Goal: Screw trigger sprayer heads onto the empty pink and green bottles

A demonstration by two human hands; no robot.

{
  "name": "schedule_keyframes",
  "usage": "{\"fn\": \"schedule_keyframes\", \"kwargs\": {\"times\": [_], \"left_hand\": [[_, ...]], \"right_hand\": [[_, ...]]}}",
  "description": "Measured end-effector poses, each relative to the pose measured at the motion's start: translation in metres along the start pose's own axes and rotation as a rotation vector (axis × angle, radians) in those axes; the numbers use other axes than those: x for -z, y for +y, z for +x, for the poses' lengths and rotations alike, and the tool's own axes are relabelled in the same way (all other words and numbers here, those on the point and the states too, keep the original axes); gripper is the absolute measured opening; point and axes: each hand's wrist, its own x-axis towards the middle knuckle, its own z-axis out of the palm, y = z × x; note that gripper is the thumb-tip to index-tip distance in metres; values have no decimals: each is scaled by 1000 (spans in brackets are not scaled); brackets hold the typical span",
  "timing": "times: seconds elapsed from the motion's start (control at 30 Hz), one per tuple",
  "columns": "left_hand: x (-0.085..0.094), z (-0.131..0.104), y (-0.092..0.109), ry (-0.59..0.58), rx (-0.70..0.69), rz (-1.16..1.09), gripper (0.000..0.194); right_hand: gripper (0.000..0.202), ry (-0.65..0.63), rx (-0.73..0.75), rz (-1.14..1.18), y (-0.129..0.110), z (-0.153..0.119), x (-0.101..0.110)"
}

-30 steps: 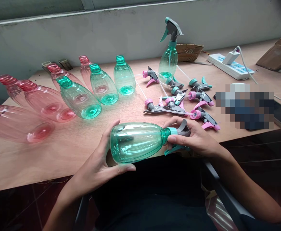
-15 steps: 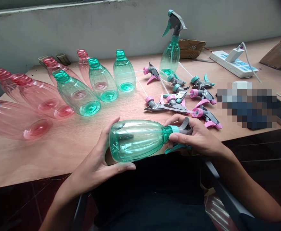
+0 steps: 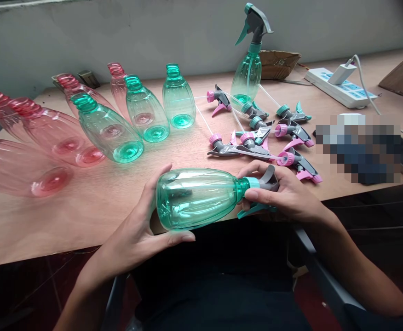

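Observation:
A clear green spray bottle (image 3: 196,198) lies sideways between my hands, above the table's front edge. My left hand (image 3: 146,218) cups its base, thumb below and fingers behind. My right hand (image 3: 277,191) is closed round the neck, where a grey and turquoise spray head (image 3: 267,179) sits on the mouth. The turquoise trigger points down, partly covered by my fingers. Beyond my right hand lie several loose spray heads (image 3: 253,138), grey with pink or turquoise collars and thin tubes. A finished-looking green spray bottle (image 3: 247,73) stands upright behind them.
Left of the spray heads stand 3 open green bottles (image 3: 179,101) and several open pink bottles (image 3: 53,133). At the back right are a white power strip (image 3: 342,87) with a plugged-in charger and a piece of cardboard (image 3: 279,64). A blurred-out patch (image 3: 360,147) covers something at right.
The camera view has shifted slightly, so the table things sit a little higher in the picture. Both hands keep the same hold on the spray bottle.

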Motion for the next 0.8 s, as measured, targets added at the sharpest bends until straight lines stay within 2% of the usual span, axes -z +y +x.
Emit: {"fn": "schedule_keyframes", "kwargs": {"times": [0.8], "left_hand": [[0, 0, 0, -13, 15, -43, 102]], "right_hand": [[28, 6, 12, -26, -1, 0, 1]]}}
